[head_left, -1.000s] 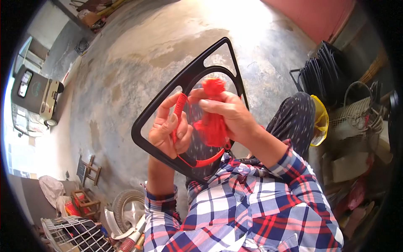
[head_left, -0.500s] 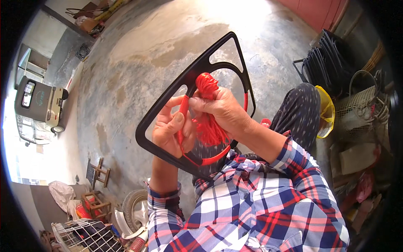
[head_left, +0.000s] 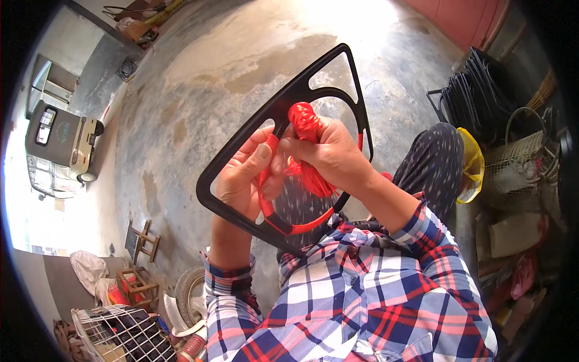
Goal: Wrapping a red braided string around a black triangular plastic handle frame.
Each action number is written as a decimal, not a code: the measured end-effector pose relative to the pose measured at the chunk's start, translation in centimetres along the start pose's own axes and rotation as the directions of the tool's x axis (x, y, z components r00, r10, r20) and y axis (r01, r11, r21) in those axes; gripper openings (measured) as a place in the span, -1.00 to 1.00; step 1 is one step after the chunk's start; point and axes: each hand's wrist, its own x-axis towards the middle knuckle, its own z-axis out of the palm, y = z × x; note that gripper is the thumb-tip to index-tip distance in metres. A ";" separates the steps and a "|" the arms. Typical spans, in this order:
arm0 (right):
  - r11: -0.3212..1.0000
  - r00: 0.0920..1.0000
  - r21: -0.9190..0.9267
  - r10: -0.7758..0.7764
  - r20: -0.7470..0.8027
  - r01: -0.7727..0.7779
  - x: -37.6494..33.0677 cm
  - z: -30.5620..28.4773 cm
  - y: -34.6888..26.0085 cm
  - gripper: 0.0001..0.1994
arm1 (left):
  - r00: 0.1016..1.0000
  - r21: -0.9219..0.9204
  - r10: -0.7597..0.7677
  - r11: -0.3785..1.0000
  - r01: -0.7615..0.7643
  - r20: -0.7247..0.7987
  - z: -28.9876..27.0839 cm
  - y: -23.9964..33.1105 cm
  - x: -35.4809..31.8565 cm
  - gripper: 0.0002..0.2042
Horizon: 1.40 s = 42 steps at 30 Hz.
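Note:
A black frame (head_left: 294,92) with rounded corners and a ring inside it is held up before my chest, tilted. Red cord is wound tightly around parts of the ring, with a red wrapped stretch (head_left: 313,225) along its lower side. My left hand (head_left: 238,181) reaches through the frame and pinches the wrapped left side of the ring between thumb and fingers. My right hand (head_left: 338,151) is closed around a bundle of red cord (head_left: 306,120), whose loose strands hang below the fist. Its thumb and fingertips are close to the left fingers. Any strand between the two hands is hard to make out.
Several black frames (head_left: 476,90) stand stacked at the right, near a wire basket (head_left: 512,160) and a yellow plastic container (head_left: 472,163). At lower left are a wheel (head_left: 190,295), a white wire crate (head_left: 123,335) and small wooden stools (head_left: 139,286). A three-wheeled vehicle (head_left: 63,142) stands at the left.
The frame and both hands have shifted slightly to the right. My right hand has turned a little with the cord bundle, and the hanging strands have swung to the right and bunched together.

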 end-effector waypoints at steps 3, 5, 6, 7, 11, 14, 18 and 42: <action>0.968 0.999 -0.249 -0.030 -0.026 0.023 -0.2 -0.5 -1.1 -0.91 | 0.999 -0.029 0.011 1.000 -0.009 0.052 -0.5 -0.4 -0.1 -0.64; 0.979 0.999 -0.202 -0.023 -0.026 0.018 -0.3 -0.3 -1.3 -0.91 | 0.995 -0.035 0.007 0.999 -0.004 0.100 -0.6 -0.3 0.1 -0.64; 0.984 0.999 -0.177 -0.020 -0.027 0.015 -0.4 -0.2 -1.3 -0.91 | 0.995 -0.034 0.003 0.999 0.001 0.104 -0.6 -0.3 0.1 -0.64; 0.986 0.999 -0.167 -0.014 -0.030 0.009 -0.4 -0.3 -1.2 -0.91 | 0.994 -0.032 -0.001 0.999 0.005 0.107 -0.6 -0.4 0.0 -0.64; 0.995 1.000 -0.101 0.009 -0.025 -0.011 -0.5 -0.6 -0.9 -0.91 | 0.997 -0.035 -0.028 0.999 0.031 0.075 0.0 -0.4 -0.1 -0.64; 0.988 1.000 -0.155 0.012 -0.023 -0.015 -0.8 -0.8 -1.2 -0.91 | 0.992 -0.071 -0.060 0.995 0.069 0.114 0.1 -0.3 -0.2 -0.66; 0.982 1.000 -0.190 -0.010 0.000 0.009 -1.1 -0.4 -1.6 -0.92 | 0.990 -0.119 -0.078 0.989 0.092 0.118 0.8 -0.1 -0.2 -0.69; 0.990 0.996 -0.122 0.066 -0.064 -0.074 -1.6 -0.6 -1.6 -0.90 | 0.993 -0.111 0.032 0.994 -0.019 0.117 -1.3 -0.8 -0.7 -0.59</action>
